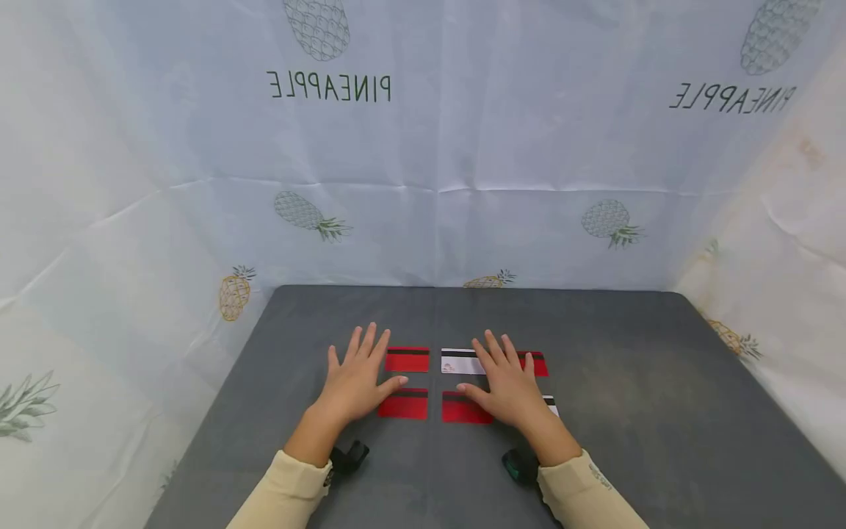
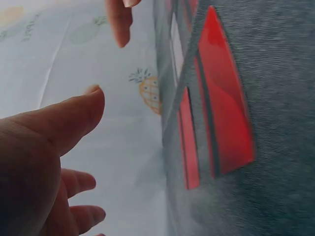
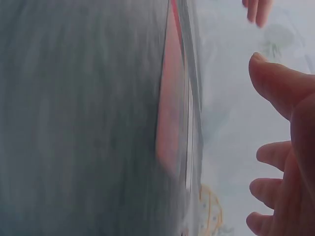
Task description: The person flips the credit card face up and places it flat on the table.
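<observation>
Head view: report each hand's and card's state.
Left hand: spread, empty.
Right hand: spread, empty.
Far left red card: flat, stripe up.
Far middle white card: flat, partly hidden.
Far right red card: flat, partly hidden.
Near left red card: flat, stripe up.
Near middle red card: flat, partly hidden.
Near right white card: flat, mostly hidden.

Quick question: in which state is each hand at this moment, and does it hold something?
Left hand: open, fingers spread, holding nothing.
Right hand: open, fingers spread, holding nothing, raised above the cards.
</observation>
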### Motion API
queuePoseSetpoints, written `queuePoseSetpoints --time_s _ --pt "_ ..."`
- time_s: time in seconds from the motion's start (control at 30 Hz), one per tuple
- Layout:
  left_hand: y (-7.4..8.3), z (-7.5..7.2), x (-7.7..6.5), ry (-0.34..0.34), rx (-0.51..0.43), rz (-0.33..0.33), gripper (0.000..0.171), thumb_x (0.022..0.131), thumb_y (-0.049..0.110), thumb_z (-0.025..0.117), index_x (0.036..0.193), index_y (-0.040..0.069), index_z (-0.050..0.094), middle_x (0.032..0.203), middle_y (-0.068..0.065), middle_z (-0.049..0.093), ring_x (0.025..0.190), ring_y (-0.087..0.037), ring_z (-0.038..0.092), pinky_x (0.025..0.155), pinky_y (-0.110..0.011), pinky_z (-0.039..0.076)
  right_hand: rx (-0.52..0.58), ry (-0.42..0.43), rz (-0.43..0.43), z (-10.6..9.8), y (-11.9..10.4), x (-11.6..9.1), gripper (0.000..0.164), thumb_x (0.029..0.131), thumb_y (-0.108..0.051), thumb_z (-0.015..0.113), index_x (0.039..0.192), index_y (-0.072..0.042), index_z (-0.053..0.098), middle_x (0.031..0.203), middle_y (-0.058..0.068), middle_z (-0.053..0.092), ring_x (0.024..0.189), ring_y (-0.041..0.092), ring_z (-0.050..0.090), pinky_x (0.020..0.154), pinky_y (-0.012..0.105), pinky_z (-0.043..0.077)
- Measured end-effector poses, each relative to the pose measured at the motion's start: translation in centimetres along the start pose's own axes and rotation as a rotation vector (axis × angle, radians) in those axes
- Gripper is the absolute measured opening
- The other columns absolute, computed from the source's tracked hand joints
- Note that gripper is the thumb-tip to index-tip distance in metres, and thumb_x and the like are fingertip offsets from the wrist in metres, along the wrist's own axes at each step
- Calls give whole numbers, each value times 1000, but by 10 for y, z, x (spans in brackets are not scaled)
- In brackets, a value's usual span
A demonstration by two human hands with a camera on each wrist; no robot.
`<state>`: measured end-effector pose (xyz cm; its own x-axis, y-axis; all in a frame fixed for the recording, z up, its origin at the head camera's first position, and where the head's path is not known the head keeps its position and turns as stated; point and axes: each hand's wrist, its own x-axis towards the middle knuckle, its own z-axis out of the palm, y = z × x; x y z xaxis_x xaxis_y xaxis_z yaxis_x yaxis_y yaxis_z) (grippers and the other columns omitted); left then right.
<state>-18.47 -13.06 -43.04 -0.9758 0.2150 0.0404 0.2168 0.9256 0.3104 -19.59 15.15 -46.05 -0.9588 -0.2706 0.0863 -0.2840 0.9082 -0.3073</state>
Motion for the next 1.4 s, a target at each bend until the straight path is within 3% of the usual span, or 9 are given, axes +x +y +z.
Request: queuePoseSetpoints --time_s 0.27,0.43,0.67,0.83,1.17,1.4 --pt "-6 12 -3 -13 -16 19 90 87 57 65 157 17 25 165 -11 14 152 -37 9 110 -74 11 27 -26 -86 14 -29 1 88 85 -64 63 156 -22 30 165 5 17 152 36 12 112 72 12" --pt "-9 23 -4 -50 -56 20 88 88 54 67 156 16 28 164 -12 18 151 -37 13 110 -72 15 54 -52 -135 22 -44 3 86 85 -63 64 154 -20 35 163 5 23 150 35 20 112 69 20" --pt "-12 29 -10 -77 -108 28 77 85 44 74 147 10 45 149 -16 45 136 -36 43 107 -60 37 108 -93 -218 35 -51 3 76 83 -54 71 144 -12 51 143 11 50 129 33 46 102 56 42" --pt "-14 29 -12 -94 -119 69 68 80 43 80 135 10 59 128 -11 57 115 -29 54 94 -51 49 73 -79 -249 37 -51 4 68 80 -52 75 132 -11 62 122 7 57 109 25 51 90 49 47" --pt "-16 27 -12 -111 -43 99 51 77 36 84 122 17 69 109 -1 55 99 -21 47 77 -44 42 52 -72 -236 40 -54 10 56 77 -47 80 120 -12 69 109 1 56 102 20 48 87 44 43" --pt "-19 28 -13 -94 -50 70 43 76 34 85 113 20 69 108 0 55 99 -21 48 78 -44 41 103 -54 -234 43 -56 13 50 76 -44 82 115 -16 71 109 1 56 101 21 48 85 45 41"
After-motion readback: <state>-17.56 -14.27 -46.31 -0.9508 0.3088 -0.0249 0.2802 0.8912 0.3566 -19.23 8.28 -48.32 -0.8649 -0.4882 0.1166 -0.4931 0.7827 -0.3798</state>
